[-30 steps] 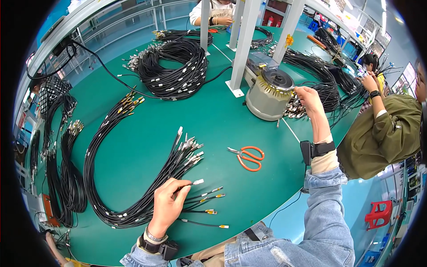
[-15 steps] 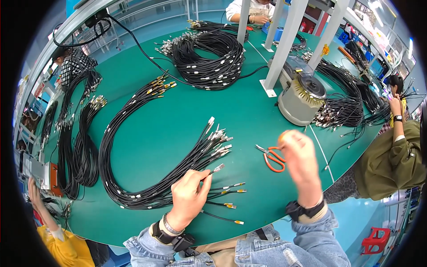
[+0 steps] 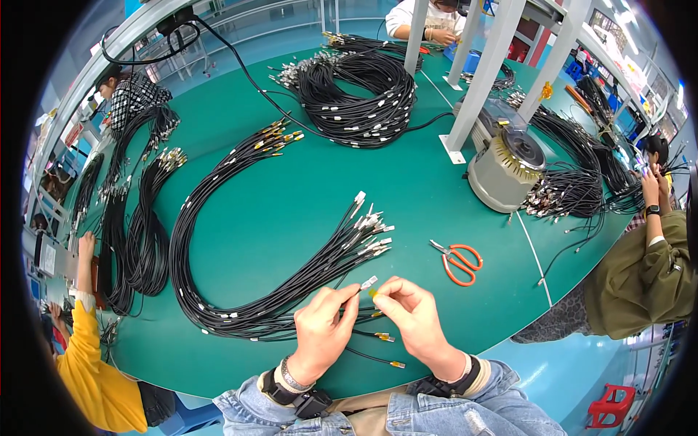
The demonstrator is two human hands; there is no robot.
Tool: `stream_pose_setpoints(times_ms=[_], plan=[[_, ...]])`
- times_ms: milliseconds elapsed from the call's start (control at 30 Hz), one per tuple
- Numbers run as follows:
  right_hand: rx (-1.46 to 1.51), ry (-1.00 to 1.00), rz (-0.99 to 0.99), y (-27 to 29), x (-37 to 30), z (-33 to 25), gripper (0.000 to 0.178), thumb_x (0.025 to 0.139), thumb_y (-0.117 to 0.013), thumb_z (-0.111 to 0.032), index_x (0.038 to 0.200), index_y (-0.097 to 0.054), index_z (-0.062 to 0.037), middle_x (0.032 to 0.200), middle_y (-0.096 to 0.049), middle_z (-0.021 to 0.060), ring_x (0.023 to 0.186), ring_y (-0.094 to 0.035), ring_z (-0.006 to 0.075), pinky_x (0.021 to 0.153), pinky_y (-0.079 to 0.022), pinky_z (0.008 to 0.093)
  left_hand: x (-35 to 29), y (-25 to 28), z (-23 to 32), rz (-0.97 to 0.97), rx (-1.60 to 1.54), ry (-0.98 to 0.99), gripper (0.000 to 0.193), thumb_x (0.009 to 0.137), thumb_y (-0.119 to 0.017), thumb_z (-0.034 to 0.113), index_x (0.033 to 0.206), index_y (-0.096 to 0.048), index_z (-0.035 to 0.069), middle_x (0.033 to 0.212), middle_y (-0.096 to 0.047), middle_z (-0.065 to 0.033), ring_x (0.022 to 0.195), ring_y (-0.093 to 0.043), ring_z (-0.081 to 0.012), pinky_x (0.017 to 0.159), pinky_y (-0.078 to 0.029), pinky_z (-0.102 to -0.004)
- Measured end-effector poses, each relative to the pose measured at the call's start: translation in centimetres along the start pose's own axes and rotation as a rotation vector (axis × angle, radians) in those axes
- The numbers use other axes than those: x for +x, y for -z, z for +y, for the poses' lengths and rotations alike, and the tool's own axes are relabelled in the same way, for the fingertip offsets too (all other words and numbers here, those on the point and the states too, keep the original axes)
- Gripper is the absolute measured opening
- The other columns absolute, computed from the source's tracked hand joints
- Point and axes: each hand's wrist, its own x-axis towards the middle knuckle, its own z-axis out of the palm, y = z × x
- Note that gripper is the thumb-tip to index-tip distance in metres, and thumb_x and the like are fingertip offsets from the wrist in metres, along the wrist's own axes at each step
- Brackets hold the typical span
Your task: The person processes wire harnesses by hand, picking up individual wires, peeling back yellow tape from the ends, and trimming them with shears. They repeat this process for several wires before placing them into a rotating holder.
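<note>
Between thumb and fingertips, my left hand (image 3: 322,328) pinches a black cable just behind its pale connector (image 3: 369,283). Close beside that connector, my right hand (image 3: 414,320) pinches a small yellow piece of tape (image 3: 373,293). The held cable belongs to a long curved bundle of black cables (image 3: 190,240) with white labels along it. Several ends near my hands carry yellow wraps, such as one cable end (image 3: 396,364) below the right hand; others are partly covered by the hands. Other pale connectors (image 3: 374,229) fan out beyond the left hand.
Orange-handled cutters (image 3: 460,264) lie right of my hands. Beyond them stands a round grey tape dispenser (image 3: 502,174) by a metal post (image 3: 483,87). A big cable coil (image 3: 356,102) sits at the back, more bundles (image 3: 142,240) at left. Co-workers sit around the table.
My right hand has moved left from above the cutters to my left hand, and the yellow tape now shows in its fingers. My left hand still holds the cable. The view has shifted slightly.
</note>
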Motion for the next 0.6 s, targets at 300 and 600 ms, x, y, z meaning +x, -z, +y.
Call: stream_pose_setpoints(times_ms=[300,600], plan=[[-0.034,0.109,0.091,-1.2,0.3,1.2,0.002,0.086,-0.061,-0.001,0.085,-0.059,-0.0004,0.088,-0.056,0.0014,0.079,-0.052,0.0074,0.070,-0.043,0.0216,-0.4,-0.2,0.4,0.015,-0.005,0.022,0.017,0.074,-0.070,-0.004,0.090,-0.067,0.003,0.062,-0.053,-0.0032,0.046,-0.044,-0.0067,0.041,-0.033,-0.0216],[0.006,0.111,0.099,-1.2,0.2,1.6,0.005,0.086,-0.063,-0.003,0.088,-0.061,0.0014,0.090,-0.058,0.0039,0.084,-0.053,0.0100,0.079,-0.043,0.0255,-0.7,-0.2,0.2,0.022,0.007,-0.011,0.018,0.073,-0.070,-0.005,0.090,-0.067,0.002,0.062,-0.054,-0.0032,0.046,-0.045,-0.0067,0.040,-0.034,-0.0212]])
